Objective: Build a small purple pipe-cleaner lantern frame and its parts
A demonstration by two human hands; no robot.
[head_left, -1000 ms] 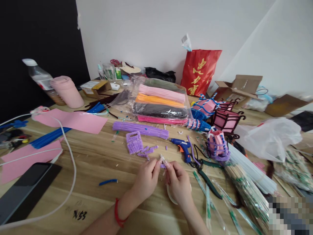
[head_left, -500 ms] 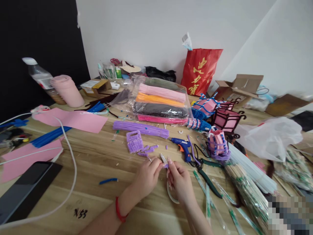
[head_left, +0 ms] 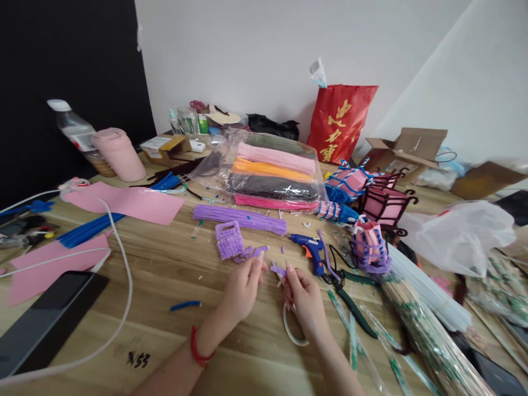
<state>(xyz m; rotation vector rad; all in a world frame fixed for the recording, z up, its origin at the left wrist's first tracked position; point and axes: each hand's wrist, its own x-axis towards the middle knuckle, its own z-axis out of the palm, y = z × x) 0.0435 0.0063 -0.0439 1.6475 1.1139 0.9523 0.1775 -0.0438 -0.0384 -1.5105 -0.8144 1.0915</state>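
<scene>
My right hand (head_left: pixel 304 294) is closed around a pair of scissors, with a white handle loop (head_left: pixel 293 329) showing below the palm. A short purple pipe-cleaner piece (head_left: pixel 279 270) sits at the blades, by the thumb. To its left, my left hand (head_left: pixel 243 286) has thumb and fingers pinched together; I cannot make out anything between them. Just beyond its fingertips lie several cut purple pieces (head_left: pixel 250 253), beside a ribbed purple panel (head_left: pixel 230 240). A bundle of purple pipe cleaners (head_left: pixel 239 219) lies farther back.
A blue glue gun (head_left: pixel 310 252) and green-handled pliers (head_left: pixel 355 311) lie right of my hands. Small pink lanterns (head_left: pixel 370 242) stand beyond, near wrapped sticks (head_left: pixel 424 324). Bagged pipe cleaners (head_left: pixel 274 175) are at the back. A white cable (head_left: pixel 126 286) crosses the left side, near a phone (head_left: pixel 58 302).
My left hand has moved slightly left, away from the scissors, so a gap now separates my hands. The purple piece at the blades shows more clearly. The view has shifted slightly.
</scene>
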